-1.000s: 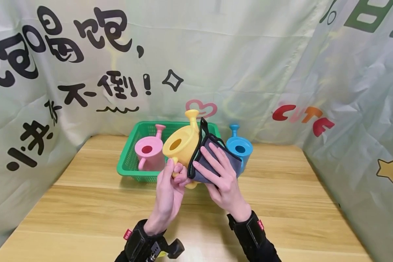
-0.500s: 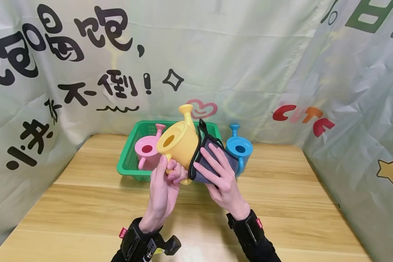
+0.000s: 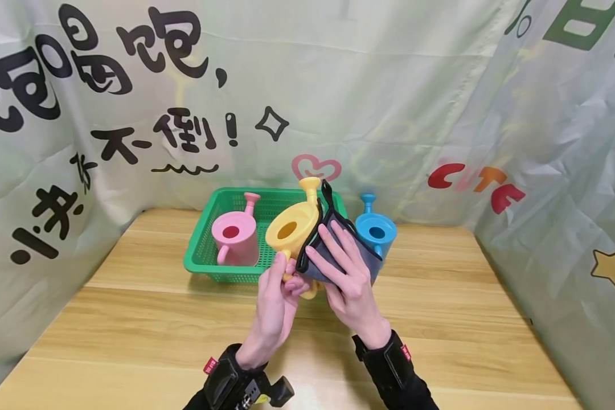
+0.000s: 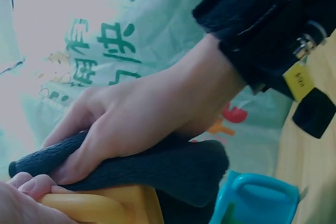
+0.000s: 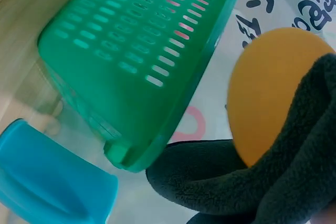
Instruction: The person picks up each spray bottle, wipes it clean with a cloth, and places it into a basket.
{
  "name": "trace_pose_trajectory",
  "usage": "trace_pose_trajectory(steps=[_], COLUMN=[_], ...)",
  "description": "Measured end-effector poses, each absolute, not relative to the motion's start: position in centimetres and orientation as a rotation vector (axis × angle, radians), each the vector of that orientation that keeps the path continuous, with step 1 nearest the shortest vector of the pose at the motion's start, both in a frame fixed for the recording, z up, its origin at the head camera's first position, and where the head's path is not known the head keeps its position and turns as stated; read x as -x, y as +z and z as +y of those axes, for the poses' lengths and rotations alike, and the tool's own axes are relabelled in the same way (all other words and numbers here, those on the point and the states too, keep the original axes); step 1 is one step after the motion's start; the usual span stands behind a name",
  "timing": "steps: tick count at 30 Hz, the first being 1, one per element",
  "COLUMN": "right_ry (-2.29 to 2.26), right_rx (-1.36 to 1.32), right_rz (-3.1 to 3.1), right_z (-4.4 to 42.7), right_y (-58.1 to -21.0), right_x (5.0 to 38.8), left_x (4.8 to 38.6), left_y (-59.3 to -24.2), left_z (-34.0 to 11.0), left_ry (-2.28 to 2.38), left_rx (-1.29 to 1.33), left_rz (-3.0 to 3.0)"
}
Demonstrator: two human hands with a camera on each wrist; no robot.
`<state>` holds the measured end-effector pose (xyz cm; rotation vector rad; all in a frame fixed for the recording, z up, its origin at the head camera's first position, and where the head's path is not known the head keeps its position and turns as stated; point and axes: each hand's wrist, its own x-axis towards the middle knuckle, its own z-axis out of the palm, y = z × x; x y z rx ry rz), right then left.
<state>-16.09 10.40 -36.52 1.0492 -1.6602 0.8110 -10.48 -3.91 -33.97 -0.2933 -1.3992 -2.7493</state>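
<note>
Leaning yellow watering can (image 3: 302,215), handle (image 3: 286,253) in left fingers (image 3: 298,283).

Three plastic watering cans: one pink watering can (image 3: 238,250), one yellow watering can (image 3: 301,221) and one blue watering can (image 3: 384,244), the pink at nine o'clock from the yellow and the blue at three. One rectangular green perforated plastic basket (image 3: 236,270), with one can standing in it. One grey cloth (image 3: 369,265) edged in black. Two bare hands: one left hand (image 3: 277,313), one right hand (image 3: 352,287). Two black wrist straps (image 3: 230,376), each with one small red tag (image 3: 406,352). One wooden worktop (image 3: 441,296). On the pale fabric backdrop (image 3: 389,85), one pink heart outline (image 3: 315,165) and, around four o'clock from it, one yellow five-pointed star (image 3: 614,270).
</note>
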Motion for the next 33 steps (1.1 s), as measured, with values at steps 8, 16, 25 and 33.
trace_pose_trajectory(steps=[8,16,25,33], right_ry=[0.794,0.991,1.007,0.744], right_rx=[-1.031,-1.018,-1.027,-1.08], right_rz=[-1.68,-1.698,-1.684,-1.683], right_z=[10.4,10.8,10.9,10.7], right_y=[-35.8,-35.4,-35.3,-35.7], right_x=[15.7,15.6,15.5,15.7], left_x=[10.3,10.2,10.1,10.2], left_y=[-34.7,-35.0,-34.7,-33.8], left_z=[-3.2,-2.8,-2.9,-4.0], left_ry=[-2.737,-2.68,-2.668,-2.785], left_rx=[0.351,0.44,0.48,0.285], left_rz=[-1.463,-1.494,-1.496,-1.415])
